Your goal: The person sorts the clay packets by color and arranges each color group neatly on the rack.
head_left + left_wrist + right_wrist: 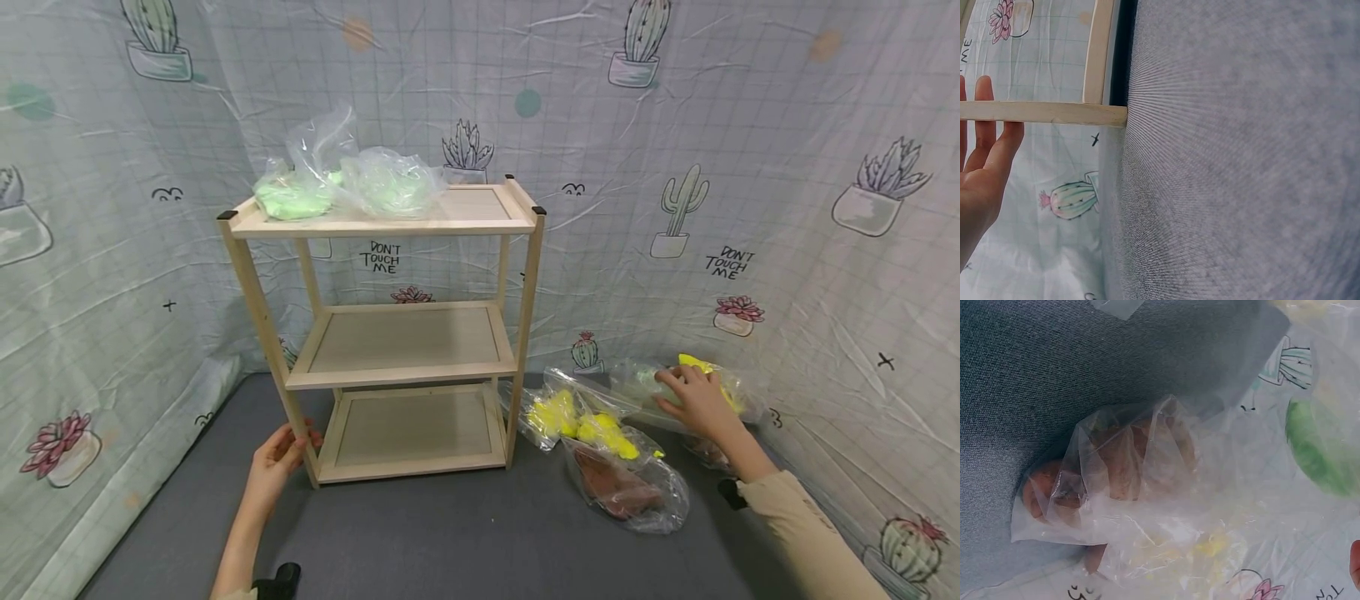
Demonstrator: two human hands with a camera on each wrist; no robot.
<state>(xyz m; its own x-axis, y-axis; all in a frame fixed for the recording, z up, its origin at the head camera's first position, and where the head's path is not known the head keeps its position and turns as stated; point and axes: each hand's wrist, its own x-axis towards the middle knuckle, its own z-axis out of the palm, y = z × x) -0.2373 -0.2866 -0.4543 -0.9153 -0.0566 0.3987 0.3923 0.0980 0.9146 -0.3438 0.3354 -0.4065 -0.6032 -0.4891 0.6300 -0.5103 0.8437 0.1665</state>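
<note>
My left hand (276,458) holds the front left leg (258,321) of a pale wooden three-tier shelf (412,371), low near the table. In the left wrist view, fingers (985,134) of that hand lie against the leg, some passing behind it. To the right of the shelf, my right hand (696,400) is over clear plastic bags, its thumb and fingers parted and bent down. Bright yellow contents (701,362) show beside its knuckles, and a pale green bag (637,379) lies by its fingertips. The right wrist view has a bag with brown contents (1122,462) below.
Two clear bags with light green contents (390,183) sit on the top shelf. Between shelf and right hand lie bagged yellow pieces (555,414) and a bag with a reddish-brown piece (618,483) on the dark grey table (420,542). Cactus-printed sheeting (810,317) hangs around the table.
</note>
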